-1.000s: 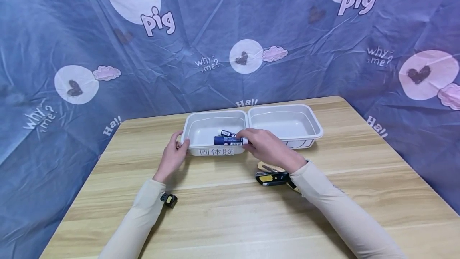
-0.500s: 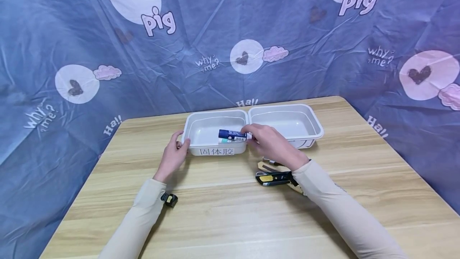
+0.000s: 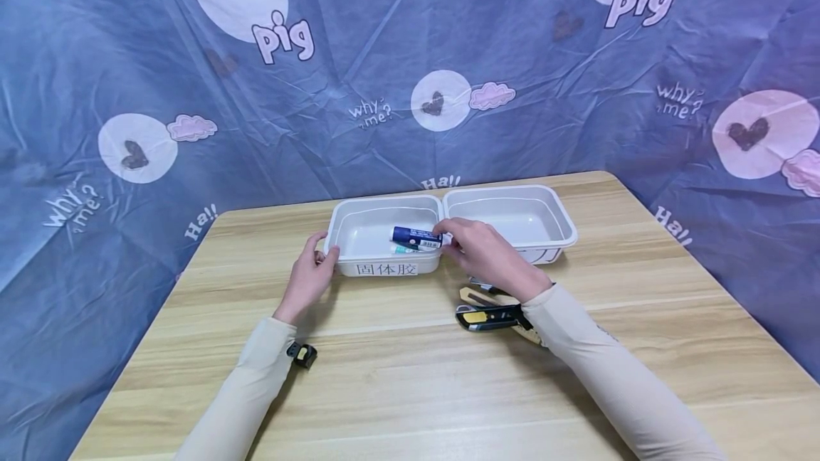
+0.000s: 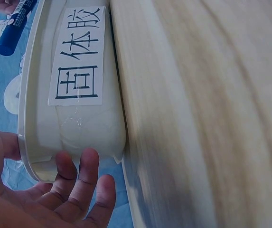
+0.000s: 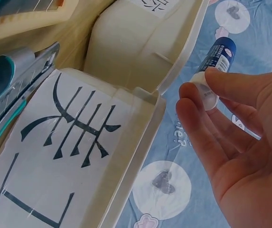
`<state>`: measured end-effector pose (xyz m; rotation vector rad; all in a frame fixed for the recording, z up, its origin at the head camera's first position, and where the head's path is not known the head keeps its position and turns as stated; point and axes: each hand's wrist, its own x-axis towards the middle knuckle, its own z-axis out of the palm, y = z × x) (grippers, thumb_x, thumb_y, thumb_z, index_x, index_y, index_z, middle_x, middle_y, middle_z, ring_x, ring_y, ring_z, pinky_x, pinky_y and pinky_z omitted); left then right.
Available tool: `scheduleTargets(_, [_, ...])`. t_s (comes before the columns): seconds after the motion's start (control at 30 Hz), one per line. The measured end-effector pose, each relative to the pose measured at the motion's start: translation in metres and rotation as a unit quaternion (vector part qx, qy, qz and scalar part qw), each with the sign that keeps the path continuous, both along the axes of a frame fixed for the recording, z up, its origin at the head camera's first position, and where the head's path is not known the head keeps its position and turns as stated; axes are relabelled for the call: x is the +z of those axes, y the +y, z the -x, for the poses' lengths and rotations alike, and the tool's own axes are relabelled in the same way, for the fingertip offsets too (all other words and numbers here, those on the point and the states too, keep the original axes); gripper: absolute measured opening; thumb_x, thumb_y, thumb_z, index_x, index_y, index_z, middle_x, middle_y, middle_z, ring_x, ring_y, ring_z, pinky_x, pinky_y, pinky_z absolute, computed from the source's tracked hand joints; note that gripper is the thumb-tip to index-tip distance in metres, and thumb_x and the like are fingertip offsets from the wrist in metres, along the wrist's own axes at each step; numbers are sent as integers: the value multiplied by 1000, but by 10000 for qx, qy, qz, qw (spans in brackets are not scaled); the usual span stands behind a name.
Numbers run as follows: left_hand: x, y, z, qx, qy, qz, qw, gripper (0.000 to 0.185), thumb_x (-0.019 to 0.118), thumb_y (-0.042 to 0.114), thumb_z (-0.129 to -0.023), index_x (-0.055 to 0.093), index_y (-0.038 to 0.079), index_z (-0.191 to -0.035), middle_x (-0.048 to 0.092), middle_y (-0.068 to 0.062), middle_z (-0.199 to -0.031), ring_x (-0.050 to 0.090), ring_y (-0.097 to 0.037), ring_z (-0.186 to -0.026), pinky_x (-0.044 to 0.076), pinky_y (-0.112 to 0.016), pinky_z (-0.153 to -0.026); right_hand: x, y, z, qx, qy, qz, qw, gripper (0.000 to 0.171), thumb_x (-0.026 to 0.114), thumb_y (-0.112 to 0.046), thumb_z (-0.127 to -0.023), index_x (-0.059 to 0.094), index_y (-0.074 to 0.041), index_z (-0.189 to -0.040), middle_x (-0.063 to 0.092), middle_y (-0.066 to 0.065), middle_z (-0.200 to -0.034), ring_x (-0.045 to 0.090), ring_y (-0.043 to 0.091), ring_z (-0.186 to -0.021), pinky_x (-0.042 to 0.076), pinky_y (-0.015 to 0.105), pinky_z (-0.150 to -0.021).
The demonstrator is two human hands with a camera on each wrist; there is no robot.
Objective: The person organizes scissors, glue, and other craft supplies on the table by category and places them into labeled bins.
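Right hand [image 3: 483, 256] pinches 1 blue glue stick [image 3: 416, 236] over the left labelled tray [image 3: 384, 269], unreleased; left hand [image 3: 312, 277] steadies its corner, fingers loosely curled; utility knives [image 3: 487, 316] remain unsorted.

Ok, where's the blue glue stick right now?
In the head view the blue glue stick is pinched at its white end by the right hand, held over the left white tray, whose left corner the left hand holds.

The head view looks forward and down from above, far enough back to show the whole table [image 3: 410, 375]. Both wrist views sit low and very close, tilted upward, left from 7 o'clock, right from 5 o'clock. All three share the left tray [image 3: 378, 233] [image 4: 79, 118] [image 5: 140, 42] and the glue stick [image 3: 416, 235] [image 4: 14, 23] [image 5: 216, 57].
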<state>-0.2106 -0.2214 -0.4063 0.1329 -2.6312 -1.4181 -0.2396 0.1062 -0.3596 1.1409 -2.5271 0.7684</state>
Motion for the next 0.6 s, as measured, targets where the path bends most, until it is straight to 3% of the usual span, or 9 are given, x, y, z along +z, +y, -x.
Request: scheduleTargets(0.6, [0, 1, -1, 50, 55, -23, 10000, 53, 52, 29, -107, 39, 8, -154, 56, -3, -79, 54, -16, -70, 44, -32, -71, 0, 0, -2, -177, -167, 23, 9997, 28, 75, 1, -89, 69, -3, -117, 73, 11, -111, 74, 21, -84, 60, 33, -76])
